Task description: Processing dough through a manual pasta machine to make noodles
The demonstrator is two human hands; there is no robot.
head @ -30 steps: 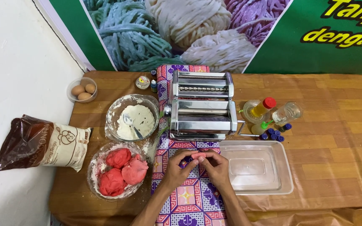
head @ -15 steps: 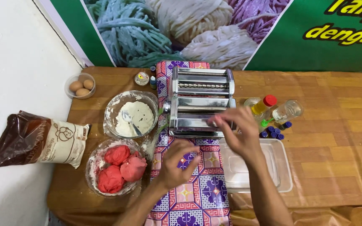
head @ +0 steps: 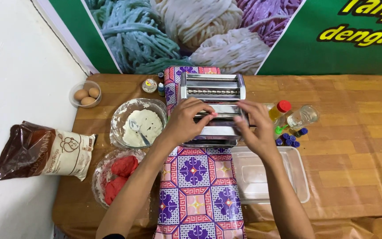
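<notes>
Our left hand (head: 186, 121) pinched a bit of pink dough (head: 212, 114) right at the pasta machine (head: 213, 108). Our right hand (head: 254, 128) lay loose on the machine's other side. The machine's long side ran between both hands.
</notes>
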